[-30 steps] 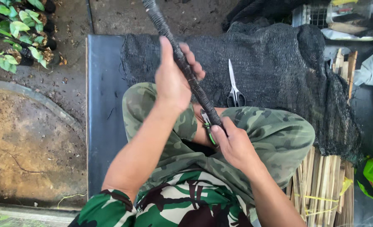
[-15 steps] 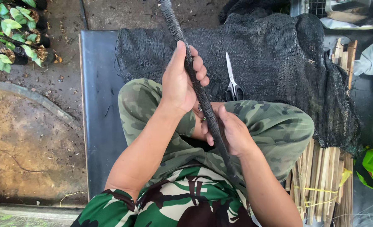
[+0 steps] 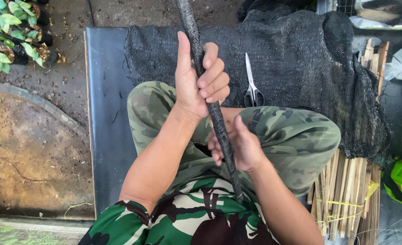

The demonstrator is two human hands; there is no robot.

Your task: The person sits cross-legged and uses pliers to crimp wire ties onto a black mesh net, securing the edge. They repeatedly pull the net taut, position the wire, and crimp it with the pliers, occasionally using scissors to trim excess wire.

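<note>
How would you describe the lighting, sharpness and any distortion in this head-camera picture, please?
Head view: soft, even daylight with no hard shadows or glare; the left hand, right hand and the black mesh-wrapped pole they grip are sharp, without motion blur; the black shade netting is so dark that its weave barely shows; the scissors read clearly; wide-angle lens stretches the picture edges slightly.

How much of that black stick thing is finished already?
Done: the long stick looks wrapped in black netting along all its visible length. In hand: the left hand grips it high, the right hand low. Left: hard to say; more black netting, scissors and a bundle of bamboo sticks lie waiting.
</note>
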